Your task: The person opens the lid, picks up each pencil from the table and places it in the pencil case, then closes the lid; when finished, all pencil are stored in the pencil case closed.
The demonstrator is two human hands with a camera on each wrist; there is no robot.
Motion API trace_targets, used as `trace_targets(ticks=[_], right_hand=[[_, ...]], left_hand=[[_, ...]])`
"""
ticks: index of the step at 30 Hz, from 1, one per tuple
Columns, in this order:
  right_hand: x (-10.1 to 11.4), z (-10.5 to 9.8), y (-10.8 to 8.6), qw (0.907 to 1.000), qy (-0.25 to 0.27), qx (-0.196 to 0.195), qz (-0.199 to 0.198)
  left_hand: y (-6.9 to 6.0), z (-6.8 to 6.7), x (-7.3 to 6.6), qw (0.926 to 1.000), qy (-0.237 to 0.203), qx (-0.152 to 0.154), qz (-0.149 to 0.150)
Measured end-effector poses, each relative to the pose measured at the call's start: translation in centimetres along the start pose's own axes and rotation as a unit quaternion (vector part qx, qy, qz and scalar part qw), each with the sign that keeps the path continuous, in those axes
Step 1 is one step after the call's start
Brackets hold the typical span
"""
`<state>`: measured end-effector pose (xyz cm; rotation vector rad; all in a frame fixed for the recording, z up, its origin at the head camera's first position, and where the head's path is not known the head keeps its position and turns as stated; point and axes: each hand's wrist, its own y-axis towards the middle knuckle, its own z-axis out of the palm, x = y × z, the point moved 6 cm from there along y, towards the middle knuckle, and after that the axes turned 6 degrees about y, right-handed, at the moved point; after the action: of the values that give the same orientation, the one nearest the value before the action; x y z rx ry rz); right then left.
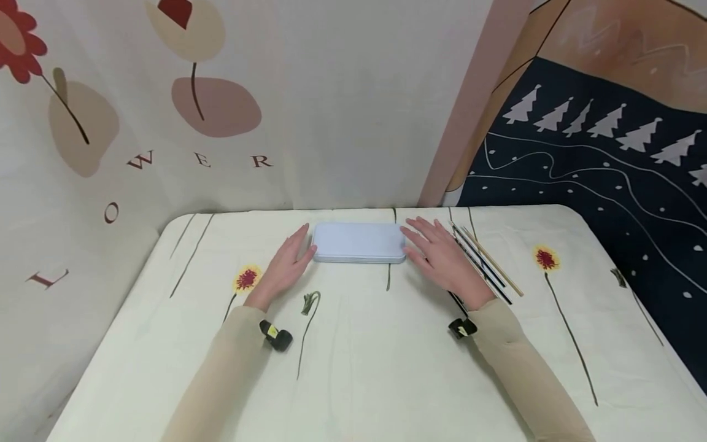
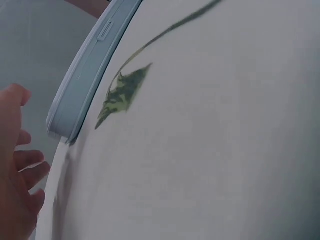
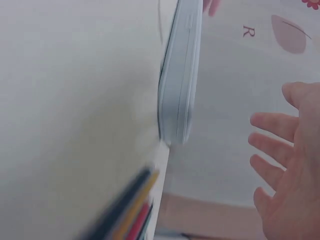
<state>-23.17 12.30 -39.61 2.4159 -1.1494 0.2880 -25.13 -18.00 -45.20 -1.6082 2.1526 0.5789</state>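
Note:
A closed, pale blue flat case (image 1: pixel 359 242) lies on the white cloth near the table's far edge; its side shows in the left wrist view (image 2: pixel 85 82) and the right wrist view (image 3: pixel 179 85). My left hand (image 1: pixel 283 265) is at the case's left end, fingers extended; whether it touches is unclear. At the right end is my right hand (image 1: pixel 442 256), its fingers spread, contact also uncertain. In the wrist views, the left hand (image 2: pixel 20 170) and right hand (image 3: pixel 290 165) hold nothing and show a gap from the case.
Several thin pencils or sticks (image 1: pixel 494 264) lie beside and partly under my right forearm; their blurred ends (image 3: pixel 132 207) show at the bottom of the right wrist view. The tablecloth (image 1: pixel 375 368) has printed flowers. Patterned fabric (image 1: pixel 353 123) hangs behind the table.

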Motion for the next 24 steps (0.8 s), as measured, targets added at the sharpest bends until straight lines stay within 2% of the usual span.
trace_targets(ticks=[4,9,13,18,24], right_hand=[[1.5,1.1,1.4,0.9995,0.015,-0.006,-0.028],[3.0,2.2,2.7,0.9984,0.033,-0.009,-0.045],[3.6,3.2,3.5,0.9977,0.058,0.016,-0.029],[3.9,4.7,4.3,0.9953,0.083,0.048,-0.013],[3.6,6.1,5.1,0.9913,0.116,0.060,0.012]], left_hand=[[0.9,0.6,0.4,0.9987,-0.042,0.029,0.001],[1.7,1.1,0.5,0.9968,-0.052,0.062,-0.004],[1.9,1.3,0.5,0.9962,-0.038,0.078,-0.004],[2.0,1.5,0.5,0.9967,-0.021,0.077,0.012],[1.9,1.5,0.2,0.9954,-0.018,0.092,0.019]])
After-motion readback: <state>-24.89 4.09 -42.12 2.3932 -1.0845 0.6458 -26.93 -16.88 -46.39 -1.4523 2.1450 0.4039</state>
